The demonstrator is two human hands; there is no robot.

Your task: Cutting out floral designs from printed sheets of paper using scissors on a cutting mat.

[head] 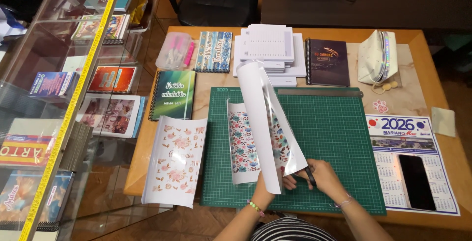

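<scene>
Floral-printed sheet (244, 145), thin, light and floppy, lies on the green cutting mat (334, 138), its glossy film (268, 123) curling upward, left hand (272, 182) pinching its lower edge, right hand (322, 174) gripping a dark tool (310, 176).

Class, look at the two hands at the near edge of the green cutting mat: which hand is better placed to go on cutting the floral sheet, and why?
Probably the right hand: it grips the black scissors at the floral sheet. The left hand is under the curled sheet.

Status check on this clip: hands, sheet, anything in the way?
Left hand lifts curled white sheet by its lower edge. Right hand grips black tool beside it. Floral print lies under on green mat. Nothing blocking.
</scene>
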